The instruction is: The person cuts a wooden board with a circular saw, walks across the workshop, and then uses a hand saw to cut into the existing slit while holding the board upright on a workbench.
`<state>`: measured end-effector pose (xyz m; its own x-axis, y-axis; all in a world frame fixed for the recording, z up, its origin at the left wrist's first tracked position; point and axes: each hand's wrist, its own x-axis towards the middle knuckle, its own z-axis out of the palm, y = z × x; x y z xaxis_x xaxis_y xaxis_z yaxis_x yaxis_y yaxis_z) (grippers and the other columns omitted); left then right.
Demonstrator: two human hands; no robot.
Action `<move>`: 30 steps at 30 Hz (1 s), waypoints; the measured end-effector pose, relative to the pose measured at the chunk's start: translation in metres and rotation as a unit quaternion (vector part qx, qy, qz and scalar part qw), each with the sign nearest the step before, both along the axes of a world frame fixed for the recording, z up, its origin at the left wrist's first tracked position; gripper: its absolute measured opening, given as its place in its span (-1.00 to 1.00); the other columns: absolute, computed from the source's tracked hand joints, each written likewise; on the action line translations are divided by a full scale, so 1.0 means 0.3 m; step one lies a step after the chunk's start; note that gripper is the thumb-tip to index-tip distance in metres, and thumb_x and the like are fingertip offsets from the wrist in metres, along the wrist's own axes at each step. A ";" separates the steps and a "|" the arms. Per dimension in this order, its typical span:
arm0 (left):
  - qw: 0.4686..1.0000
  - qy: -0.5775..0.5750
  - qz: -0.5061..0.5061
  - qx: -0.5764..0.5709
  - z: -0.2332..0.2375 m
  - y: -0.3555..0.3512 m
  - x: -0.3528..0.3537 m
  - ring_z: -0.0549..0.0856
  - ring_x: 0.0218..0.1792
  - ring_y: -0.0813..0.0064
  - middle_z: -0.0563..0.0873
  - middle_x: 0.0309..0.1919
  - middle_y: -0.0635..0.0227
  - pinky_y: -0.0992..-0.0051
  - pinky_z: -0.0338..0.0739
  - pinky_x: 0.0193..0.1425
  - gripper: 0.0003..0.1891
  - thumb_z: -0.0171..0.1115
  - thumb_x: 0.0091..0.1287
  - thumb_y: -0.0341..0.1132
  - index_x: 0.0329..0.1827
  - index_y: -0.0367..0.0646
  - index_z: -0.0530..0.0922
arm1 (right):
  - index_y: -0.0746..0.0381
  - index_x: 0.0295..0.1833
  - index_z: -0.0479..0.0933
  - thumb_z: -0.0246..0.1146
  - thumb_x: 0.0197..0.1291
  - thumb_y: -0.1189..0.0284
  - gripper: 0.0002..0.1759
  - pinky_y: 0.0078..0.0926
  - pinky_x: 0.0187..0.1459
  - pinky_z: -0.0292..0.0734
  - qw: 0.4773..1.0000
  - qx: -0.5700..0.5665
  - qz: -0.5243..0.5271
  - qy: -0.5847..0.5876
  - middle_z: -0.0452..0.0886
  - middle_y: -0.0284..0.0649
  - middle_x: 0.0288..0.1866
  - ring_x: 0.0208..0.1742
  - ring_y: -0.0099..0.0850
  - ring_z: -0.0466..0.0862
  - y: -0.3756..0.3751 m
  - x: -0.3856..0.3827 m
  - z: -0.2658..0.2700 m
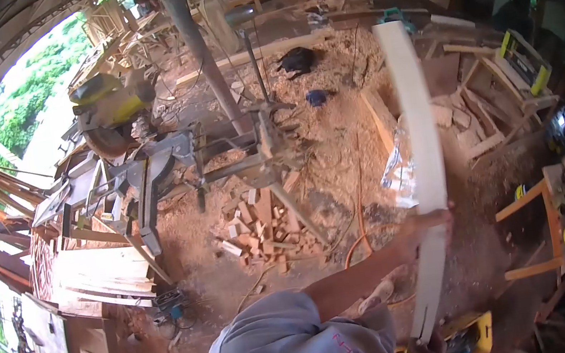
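Note:
A long pale wooden board (416,121) stands on end in front of me and rises towards the top of the view. My left arm reaches across to it, and my left hand (435,222) is closed around its edges below the middle. Low in the view, my right hand (431,352) grips the board's bottom end, partly cut off by the frame edge. Close beside that hand is a yellow tool case (487,337) with dark items inside.
A yellow and black mitre saw (110,103) sits on a metal stand to the left. Wood offcuts (261,226) lie heaped on the sawdust-covered floor. An orange cord (361,219) crosses the ground. A cluttered wooden bench (554,210) stands right; a post (196,51) rises behind.

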<state>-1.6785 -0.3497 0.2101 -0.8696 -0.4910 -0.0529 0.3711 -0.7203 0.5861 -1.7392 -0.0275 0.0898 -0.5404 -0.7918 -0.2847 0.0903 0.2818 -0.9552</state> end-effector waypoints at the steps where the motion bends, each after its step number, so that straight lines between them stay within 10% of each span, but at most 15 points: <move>1: 0.997 -0.060 0.043 0.009 0.008 -0.048 -0.014 0.68 -0.35 0.49 0.65 -0.30 0.37 0.46 0.66 -0.23 -0.66 0.44 0.33 -0.31 0.08 -0.14 0.54 | 0.39 0.05 0.58 0.46 0.08 0.13 -0.40 -0.46 -0.23 0.53 0.999 -0.013 0.030 0.008 0.65 -0.26 -0.19 -0.22 -0.48 0.61 -0.069 -0.084 0.004; 9: 0.948 0.049 0.305 0.074 -0.035 -0.291 -0.046 0.68 -0.27 0.42 0.63 -0.30 0.33 0.31 0.69 -0.16 -0.66 0.36 0.28 -0.52 0.08 -0.19 0.48 | 0.37 0.06 0.57 0.33 0.33 0.09 -0.49 -0.42 -0.33 0.50 0.987 0.052 0.153 0.024 0.59 -0.24 -0.32 -0.39 -0.45 0.57 -0.625 -0.481 0.063; 14: 0.894 0.025 0.447 0.010 -0.164 -0.391 0.002 0.67 -0.24 0.38 0.64 -0.34 0.40 0.35 0.62 -0.09 -0.81 0.29 0.30 -0.48 -0.04 -0.14 0.63 | 0.36 0.31 0.45 0.39 0.27 0.13 -0.33 0.11 0.12 0.52 0.880 -0.032 0.261 0.395 0.56 0.24 0.02 0.05 0.25 0.57 -0.923 -0.593 -0.187; 16: 0.660 -0.368 0.522 -0.397 -0.227 -0.437 0.054 0.70 -0.22 0.39 0.71 -0.34 0.37 0.38 0.61 -0.07 -0.90 0.25 0.29 -0.52 -0.24 -0.17 0.72 | 0.34 0.33 0.44 0.44 0.23 0.20 -0.33 0.09 0.15 0.52 0.889 0.010 0.276 0.365 0.54 0.26 0.11 0.10 0.25 0.57 -1.052 -0.649 -0.202; 18: 0.693 -0.376 0.578 -0.211 -0.468 -0.550 0.109 0.72 -0.26 0.39 0.73 -0.34 0.32 0.36 0.60 -0.14 -0.85 0.28 0.20 -0.35 -0.24 -0.23 0.66 | 0.33 0.34 0.45 0.49 0.19 0.21 -0.30 0.02 0.18 0.53 0.911 0.057 0.251 0.321 0.56 0.26 0.18 0.18 0.21 0.59 -1.147 -0.735 -0.278; 22: 0.738 -0.362 0.542 -0.174 -0.335 -0.910 0.073 0.63 -0.24 0.42 0.65 -0.26 0.32 0.36 0.54 -0.15 -0.78 0.37 0.04 -0.35 -0.25 -0.23 0.65 | 0.30 0.25 0.58 0.43 0.22 0.04 -0.35 -0.05 0.11 0.58 0.908 0.153 0.283 0.268 0.66 0.16 0.01 0.06 0.04 0.69 -1.406 -0.938 -0.357; 24: 0.705 -0.392 0.558 -0.196 -0.365 -1.113 0.042 0.64 -0.30 0.43 0.66 -0.32 0.33 0.37 0.54 -0.19 -0.77 0.38 0.01 -0.38 -0.26 -0.24 0.64 | 0.21 0.13 0.67 0.39 0.21 -0.08 -0.39 -0.11 0.09 0.61 0.843 0.185 0.366 0.348 0.71 0.09 0.04 0.13 -0.04 0.71 -1.431 -1.130 -0.929; 27: 0.687 -0.391 0.569 -0.229 -0.293 -1.423 -0.009 0.64 -0.42 0.43 0.66 -0.44 0.35 0.39 0.54 -0.27 -0.77 0.39 -0.05 -0.41 -0.29 -0.25 0.63 | 0.27 0.02 0.70 0.33 0.17 -0.08 -0.38 -0.16 0.10 0.61 0.927 0.262 0.141 0.229 0.75 0.13 0.00 0.11 -0.06 0.75 -1.475 -1.162 -0.695; 30: 0.753 -0.330 0.506 -0.260 -0.208 -1.706 -0.043 0.64 -0.49 0.43 0.65 -0.49 0.33 0.36 0.52 -0.41 -0.78 0.38 -0.05 -0.38 -0.33 -0.24 0.63 | 0.23 0.04 0.72 0.30 0.19 -0.13 -0.36 -0.14 0.15 0.60 0.799 0.509 0.259 0.187 0.74 0.09 0.06 0.15 -0.02 0.73 -1.476 -1.288 -0.783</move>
<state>-1.6913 -0.8614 0.1476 0.0961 -0.9883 0.1182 0.0802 0.1261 0.9888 -2.1257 -0.4704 -0.1452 -0.4129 -0.3969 -0.8198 -0.5280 0.8377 -0.1396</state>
